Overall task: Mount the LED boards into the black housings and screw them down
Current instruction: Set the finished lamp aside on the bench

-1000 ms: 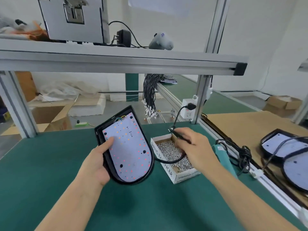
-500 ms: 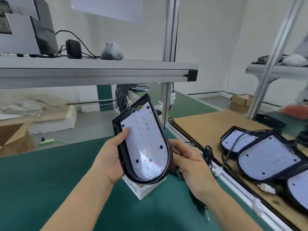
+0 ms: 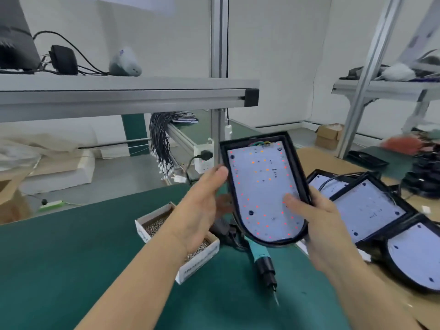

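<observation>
Lying nearest on the green matted surface point(image 3: 71, 258), tip pointing toward the wearer: a teal-and-black electric screwdriver point(image 3: 262, 260), parked within reach and being touched by neither hand. Sitting just to its left, partly hidden under the left forearm: an open white cardboard box of small silver screws point(image 3: 202, 254), probably being kept close for quick picking.

Holding up, above both and clear of the surface, a black round-ended plastic housing point(image 3: 298, 170) with a white LED board speckled with red and orange dots point(image 3: 262, 186) lying inside it. Tilting its face toward the camera, likely for checking, or carrying it toward the pile at the right. Gripping its left rim with the left hand point(image 3: 204, 210), fingers curling around the edge from behind, one fingertip showing at the rim. Supporting the right side with the right hand point(image 3: 319, 225), thumb pressing flat on the board's face, remaining fingers wrapping underneath out of sight. Pinching board and housing together this way, probably keeping the board from slipping out. Showing dark and silvery spots low on the board, too small for telling seated screws from open holes.

Resting farther right on brown cardboard sheeting point(image 3: 333, 160): several similar black housings with white boards point(image 3: 371, 210), overlapping, wires trailing, seemingly being stacked as finished. Hanging beyond, under the aluminium shelf point(image 3: 119, 96), a bundle of black cables point(image 3: 159, 144).
</observation>
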{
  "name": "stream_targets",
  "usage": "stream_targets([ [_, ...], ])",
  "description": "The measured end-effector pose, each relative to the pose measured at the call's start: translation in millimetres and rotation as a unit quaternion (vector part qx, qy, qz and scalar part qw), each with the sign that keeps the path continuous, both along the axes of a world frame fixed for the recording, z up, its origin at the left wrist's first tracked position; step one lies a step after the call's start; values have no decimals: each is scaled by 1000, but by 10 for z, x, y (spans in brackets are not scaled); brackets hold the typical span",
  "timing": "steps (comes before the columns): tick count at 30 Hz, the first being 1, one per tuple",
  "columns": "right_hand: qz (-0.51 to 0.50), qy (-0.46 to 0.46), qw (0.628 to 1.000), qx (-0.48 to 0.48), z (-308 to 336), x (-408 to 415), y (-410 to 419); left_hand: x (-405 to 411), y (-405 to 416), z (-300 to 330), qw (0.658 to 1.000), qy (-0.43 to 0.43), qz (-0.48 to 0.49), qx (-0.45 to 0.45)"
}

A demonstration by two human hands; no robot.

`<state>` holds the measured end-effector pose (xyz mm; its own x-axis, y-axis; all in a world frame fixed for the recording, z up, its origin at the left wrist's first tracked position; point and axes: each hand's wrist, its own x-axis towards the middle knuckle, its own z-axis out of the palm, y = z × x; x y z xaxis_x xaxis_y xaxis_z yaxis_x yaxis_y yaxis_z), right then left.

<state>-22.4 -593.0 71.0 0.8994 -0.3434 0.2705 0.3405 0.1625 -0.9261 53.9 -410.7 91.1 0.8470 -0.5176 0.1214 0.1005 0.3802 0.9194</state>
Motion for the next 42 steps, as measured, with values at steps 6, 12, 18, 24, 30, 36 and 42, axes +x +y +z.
stream_targets([
  [6, -1, 131, 987, 90, -115, 210, -280, 521, 124, -479, 920, -71, 208, 323],
  [12, 46, 236, 970, 43, -147, 453, -63, 862, -31, -660, 719, -266, 196, 612],
  [18, -82, 217, 968, 95, -159, 780, 175, 968, 10, -690, 529, -319, 140, 774],
  [24, -88, 187, 976, 60, -41, 881, 102, 1060, 77, -704, 618, -320, 220, 684],
  [30, 54, 140, 984, 100, 118, 547, -212, 1121, -155, -502, 668, -368, 264, 591],
  [36, 89, 125, 977, 149, 141, 115, -501, 1107, -364, -320, 706, -355, 222, 571],
  [42, -66, 99, 991, 63, 33, 36, -499, 809, -738, -31, 969, 46, 59, 237],
])
